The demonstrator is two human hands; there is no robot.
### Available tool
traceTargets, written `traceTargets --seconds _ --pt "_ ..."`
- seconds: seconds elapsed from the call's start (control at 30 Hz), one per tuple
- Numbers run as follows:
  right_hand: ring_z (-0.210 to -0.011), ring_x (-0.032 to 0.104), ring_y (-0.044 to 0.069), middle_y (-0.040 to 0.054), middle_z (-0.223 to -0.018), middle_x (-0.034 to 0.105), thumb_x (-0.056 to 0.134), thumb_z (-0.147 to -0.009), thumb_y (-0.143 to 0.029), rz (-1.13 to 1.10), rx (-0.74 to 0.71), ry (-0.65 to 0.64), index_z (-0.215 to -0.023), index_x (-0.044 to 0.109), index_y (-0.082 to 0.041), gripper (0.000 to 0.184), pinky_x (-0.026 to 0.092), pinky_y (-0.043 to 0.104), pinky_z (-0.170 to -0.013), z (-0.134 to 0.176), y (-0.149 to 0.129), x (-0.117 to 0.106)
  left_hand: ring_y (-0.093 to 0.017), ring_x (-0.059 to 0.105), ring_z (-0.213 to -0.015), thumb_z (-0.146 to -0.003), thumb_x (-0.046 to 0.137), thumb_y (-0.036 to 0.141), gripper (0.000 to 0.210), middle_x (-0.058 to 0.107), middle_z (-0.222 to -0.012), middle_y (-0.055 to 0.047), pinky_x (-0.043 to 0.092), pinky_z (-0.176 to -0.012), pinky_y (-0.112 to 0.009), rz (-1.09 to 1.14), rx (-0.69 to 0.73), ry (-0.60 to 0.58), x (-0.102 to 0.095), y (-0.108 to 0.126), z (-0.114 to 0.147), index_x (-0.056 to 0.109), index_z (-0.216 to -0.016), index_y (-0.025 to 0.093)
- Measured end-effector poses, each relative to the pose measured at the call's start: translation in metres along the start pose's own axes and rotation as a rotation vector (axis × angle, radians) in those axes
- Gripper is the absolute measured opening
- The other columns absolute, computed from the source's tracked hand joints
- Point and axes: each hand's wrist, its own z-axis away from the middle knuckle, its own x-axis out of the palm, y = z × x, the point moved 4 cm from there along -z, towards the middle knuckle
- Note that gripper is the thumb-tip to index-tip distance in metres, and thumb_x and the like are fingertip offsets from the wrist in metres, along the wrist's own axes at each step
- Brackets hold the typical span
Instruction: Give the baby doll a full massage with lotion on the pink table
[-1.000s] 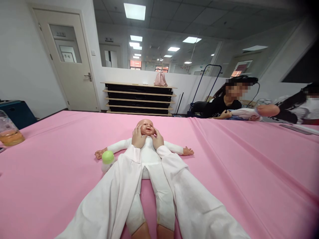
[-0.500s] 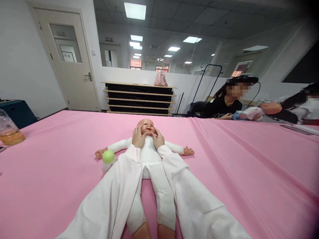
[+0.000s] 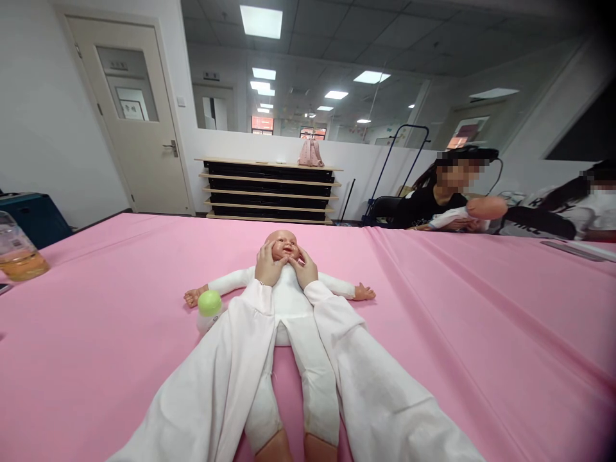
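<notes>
A baby doll (image 3: 293, 301) with a white cloth body lies on its back, arms stretched out sideways and legs toward me. My left hand (image 3: 269, 263) cups the doll's cheek on the left, fingers curved along the face and thumb by the chin. On the other cheek rests my right hand (image 3: 305, 265), its fingers curled round the side of the face. Both thumbs nearly meet just below the doll's mouth. Beside the doll's left-hand arm stands a baby bottle (image 3: 210, 308) with a green cap, partly behind my white sleeve.
A pink cloth (image 3: 125, 346) covers the table. At the left edge is a clear bottle of orange liquid (image 3: 22, 256). Across the table on the right, a person (image 3: 433, 202) holds another doll (image 3: 486, 208). A dark flat object (image 3: 572, 251) lies near the far right edge.
My thumbs have moved slightly closer together under the doll's mouth. The person across the table has shifted the other doll to the left.
</notes>
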Motion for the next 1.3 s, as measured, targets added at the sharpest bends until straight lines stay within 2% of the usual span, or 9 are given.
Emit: traceTargets --seconds 0.1,0.17,0.3,0.37,0.53,0.67,0.83,1.17,1.3 --pt "-0.109 0.054 0.017 0.0074 -0.121 0.056 0.043 -0.081 -0.02 0.041 -0.006 0.024 -0.119 0.053 -0.016 0.039 0.044 0.031 -0.095 -0.0007 0.0001 -0.0018 -0.022 0.038 -0.121 -0.078 0.051 0.018 0.043 0.046 -0.125 -0.009 0.028 -0.104 -0.038 0.011 -0.013 -0.001 0.0001 -0.0026 -0.0008 0.044 -0.12 0.02" --pt "-0.109 0.054 0.017 0.0058 -0.121 0.056 0.043 -0.081 -0.021 0.046 -0.008 0.029 -0.118 0.053 -0.018 0.039 0.043 0.031 -0.095 -0.0009 0.0004 -0.0018 -0.021 0.039 -0.121 -0.08 0.047 0.016 0.041 0.046 -0.125 -0.009 0.028 -0.104 -0.038 0.022 -0.025 -0.005 0.0004 -0.0033 -0.0008 0.044 -0.121 0.02" --pt "-0.108 0.055 0.018 0.006 -0.122 0.055 0.057 -0.074 -0.029 -0.001 -0.002 0.0 -0.12 0.051 -0.019 0.048 0.046 0.031 -0.092 -0.0004 -0.0005 0.0004 -0.023 0.037 -0.122 -0.074 0.06 0.028 0.051 0.045 -0.125 -0.01 0.027 -0.104 -0.039 0.031 -0.026 0.001 0.0 -0.0014 0.0003 0.043 -0.121 0.018" --pt "-0.107 0.055 0.018 0.0075 -0.122 0.055 0.058 -0.073 -0.029 -0.003 0.004 -0.003 -0.121 0.051 -0.017 0.049 0.046 0.031 -0.092 -0.0001 -0.0014 0.0007 -0.024 0.036 -0.122 -0.071 0.063 0.029 0.056 0.045 -0.126 -0.011 0.027 -0.104 -0.039 0.024 -0.026 0.0 -0.0003 -0.001 0.0006 0.043 -0.122 0.018" --pt "-0.109 0.054 0.017 0.0049 -0.122 0.055 0.047 -0.079 -0.022 0.022 0.005 0.011 -0.119 0.053 -0.019 0.041 0.043 0.032 -0.095 -0.0003 -0.0028 -0.0007 -0.022 0.038 -0.121 -0.078 0.051 0.02 0.044 0.044 -0.126 -0.009 0.027 -0.105 -0.038 0.025 -0.037 -0.015 0.0001 -0.0029 -0.0004 0.043 -0.122 0.021" --pt "-0.107 0.054 0.018 0.0062 -0.123 0.055 0.057 -0.073 -0.028 0.005 0.008 -0.002 -0.12 0.051 -0.019 0.048 0.045 0.032 -0.093 -0.0006 -0.0013 0.0002 -0.024 0.036 -0.123 -0.074 0.059 0.029 0.052 0.044 -0.127 -0.01 0.026 -0.105 -0.039 0.018 -0.033 -0.012 0.0006 -0.003 -0.0008 0.042 -0.122 0.019" --pt "-0.107 0.054 0.017 0.0048 -0.121 0.056 0.05 -0.077 -0.025 -0.007 -0.002 0.012 -0.119 0.052 -0.019 0.042 0.044 0.032 -0.094 -0.0012 0.0007 0.0004 -0.022 0.038 -0.121 -0.078 0.052 0.021 0.044 0.045 -0.125 -0.009 0.026 -0.104 -0.039 0.02 -0.034 -0.01 0.0 -0.0029 -0.0006 0.043 -0.121 0.02" --pt "-0.106 0.055 0.018 0.0065 -0.12 0.057 0.053 -0.076 -0.025 -0.003 0.008 0.006 -0.119 0.052 -0.017 0.044 0.045 0.032 -0.093 -0.0007 0.0004 -0.0015 -0.023 0.037 -0.121 -0.073 0.06 0.028 0.051 0.045 -0.124 -0.01 0.027 -0.104 -0.038 0.025 -0.035 -0.018 -0.0001 -0.0024 -0.0007 0.042 -0.12 0.019" --pt "-0.107 0.055 0.016 0.0038 -0.12 0.057 0.05 -0.077 -0.022 0.016 0.013 0.008 -0.119 0.052 -0.02 0.041 0.044 0.03 -0.093 -0.0013 0.0013 -0.0014 -0.023 0.039 -0.12 -0.073 0.061 0.026 0.05 0.047 -0.122 -0.009 0.028 -0.103 -0.039 0.027 -0.03 -0.016 0.0003 -0.0032 -0.0011 0.043 -0.119 0.02"
